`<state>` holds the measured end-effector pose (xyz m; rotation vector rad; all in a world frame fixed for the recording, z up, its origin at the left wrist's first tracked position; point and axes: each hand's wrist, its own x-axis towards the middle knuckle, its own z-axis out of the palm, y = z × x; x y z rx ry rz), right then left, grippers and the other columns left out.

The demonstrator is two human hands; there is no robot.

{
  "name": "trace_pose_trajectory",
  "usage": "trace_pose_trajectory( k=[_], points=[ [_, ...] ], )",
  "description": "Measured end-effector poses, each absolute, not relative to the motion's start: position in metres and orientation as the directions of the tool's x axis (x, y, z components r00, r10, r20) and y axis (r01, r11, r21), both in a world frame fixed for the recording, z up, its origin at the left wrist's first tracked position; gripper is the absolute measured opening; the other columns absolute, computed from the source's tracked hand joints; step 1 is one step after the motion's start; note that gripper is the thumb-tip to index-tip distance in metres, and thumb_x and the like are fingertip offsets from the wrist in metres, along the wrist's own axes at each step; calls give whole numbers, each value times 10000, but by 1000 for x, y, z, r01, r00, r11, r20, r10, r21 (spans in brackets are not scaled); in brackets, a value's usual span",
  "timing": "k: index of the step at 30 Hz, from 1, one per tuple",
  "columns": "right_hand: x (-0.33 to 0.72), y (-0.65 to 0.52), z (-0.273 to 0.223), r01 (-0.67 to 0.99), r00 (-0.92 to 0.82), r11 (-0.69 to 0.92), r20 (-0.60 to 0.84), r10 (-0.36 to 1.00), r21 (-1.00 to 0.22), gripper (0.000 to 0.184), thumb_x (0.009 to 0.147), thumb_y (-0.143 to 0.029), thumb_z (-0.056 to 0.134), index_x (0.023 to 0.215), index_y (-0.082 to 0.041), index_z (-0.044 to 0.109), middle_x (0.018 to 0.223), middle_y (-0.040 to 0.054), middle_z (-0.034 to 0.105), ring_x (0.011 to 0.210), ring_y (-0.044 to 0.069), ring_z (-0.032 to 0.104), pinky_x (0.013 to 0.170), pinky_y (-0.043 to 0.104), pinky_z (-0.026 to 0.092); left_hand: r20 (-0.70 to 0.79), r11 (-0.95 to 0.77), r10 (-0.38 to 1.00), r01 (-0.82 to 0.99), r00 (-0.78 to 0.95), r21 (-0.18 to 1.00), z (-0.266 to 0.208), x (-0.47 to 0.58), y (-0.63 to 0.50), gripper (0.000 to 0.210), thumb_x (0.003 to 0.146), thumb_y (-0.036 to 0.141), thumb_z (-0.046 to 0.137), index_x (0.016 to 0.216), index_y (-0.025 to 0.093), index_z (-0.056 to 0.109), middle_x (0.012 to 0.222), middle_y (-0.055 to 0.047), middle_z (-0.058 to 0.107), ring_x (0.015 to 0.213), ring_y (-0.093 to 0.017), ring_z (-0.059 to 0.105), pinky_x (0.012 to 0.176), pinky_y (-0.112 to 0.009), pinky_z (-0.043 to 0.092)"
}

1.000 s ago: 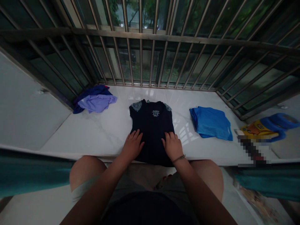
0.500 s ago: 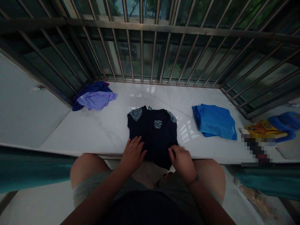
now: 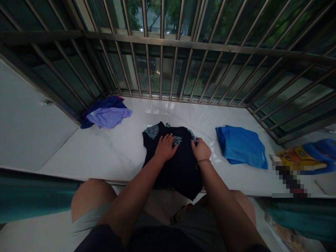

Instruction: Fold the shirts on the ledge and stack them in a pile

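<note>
A dark navy shirt with patterned shoulders lies on the white ledge, and its lower end hangs over the front edge. My left hand rests flat on the upper chest of the shirt, fingers apart, beside a small pale print. My right hand is curled on the shirt's right edge near the shoulder and wears a thin bracelet. Both forearms reach forward over my bare knees.
A folded bright blue garment lies to the right. A purple and dark blue heap of clothes sits at the back left. Metal window bars close off the ledge behind and to the right. A yellow and blue cartoon item lies far right.
Both hands have moved from the shirt's lower part near the ledge edge up to its chest and right shoulder. The shirt's top now looks bunched and slightly turned.
</note>
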<state>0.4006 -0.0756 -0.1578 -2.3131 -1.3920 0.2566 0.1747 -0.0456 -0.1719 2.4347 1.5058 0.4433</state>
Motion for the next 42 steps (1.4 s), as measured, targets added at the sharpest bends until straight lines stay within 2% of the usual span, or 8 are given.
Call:
trace_pose_trajectory(
  k=[4, 10, 17, 21, 29, 34, 38, 42],
  points=[
    [414, -78, -167, 749, 521, -379, 129, 844, -543, 299, 1136, -443, 555, 1239, -189, 674, 949, 110, 762, 849, 272, 724, 779, 349, 471, 121, -432, 900, 825, 418, 365, -170, 176, -41, 644, 1169, 522, 485, 1715, 183, 532, 1840, -130, 470, 1726, -328, 403, 1451, -606, 252],
    [424, -80, -181, 663, 600, -266, 284, 748, -700, 310, 1132, -479, 412, 1220, -213, 543, 1130, 171, 707, 966, 305, 684, 848, 409, 495, 112, -455, 889, 826, 445, 331, -168, 175, -42, 619, 1181, 536, 433, 1724, 262, 552, 1845, -87, 469, 1731, -323, 390, 1448, -617, 249],
    [436, -80, -192, 571, 678, -251, 277, 681, -782, 284, 1104, -526, 380, 1153, -255, 447, 1057, 153, 709, 950, 325, 702, 867, 437, 503, 108, -457, 887, 827, 448, 326, -172, 176, -39, 639, 1179, 544, 430, 1730, 243, 548, 1831, -95, 491, 1734, -329, 382, 1452, -622, 233],
    [436, -80, -191, 544, 673, -209, 274, 687, -813, 348, 1051, -586, 478, 1160, -256, 461, 1055, 124, 718, 956, 292, 710, 886, 420, 542, 104, -455, 889, 829, 447, 326, -171, 176, -40, 650, 1179, 547, 424, 1738, 235, 536, 1844, -89, 469, 1734, -322, 383, 1453, -623, 233],
    [421, -86, -179, 691, 423, -34, 366, 829, -722, 674, 971, -585, 651, 1492, -170, 555, 1191, 129, 721, 1013, 283, 702, 965, 446, 596, 124, -451, 891, 827, 436, 336, -169, 175, -41, 627, 1170, 534, 448, 1708, 236, 570, 1826, -97, 498, 1721, -313, 408, 1456, -601, 241],
    [411, -93, -167, 744, 190, 137, 404, 895, -654, 498, 1046, -595, 598, 1323, -198, 711, 1014, 83, 709, 1006, 285, 689, 1002, 449, 584, 129, -446, 894, 830, 429, 334, -169, 175, -41, 626, 1171, 531, 464, 1696, 211, 580, 1808, -109, 523, 1714, -312, 421, 1459, -583, 241],
    [407, -93, -168, 754, 237, 113, 428, 872, -647, 455, 1055, -574, 600, 1293, -199, 698, 1031, 89, 715, 959, 276, 685, 990, 450, 592, 129, -443, 896, 831, 426, 336, -169, 175, -41, 629, 1168, 534, 476, 1688, 198, 588, 1805, -114, 526, 1711, -315, 426, 1458, -582, 247],
    [412, -88, -176, 781, 305, 68, 473, 826, -621, 620, 999, -602, 670, 1423, -151, 627, 1294, 196, 728, 1176, 343, 677, 1120, 539, 562, 132, -441, 897, 830, 422, 343, -169, 174, -41, 621, 1168, 530, 479, 1686, 206, 589, 1808, -110, 522, 1712, -312, 425, 1460, -576, 241]
  ],
)
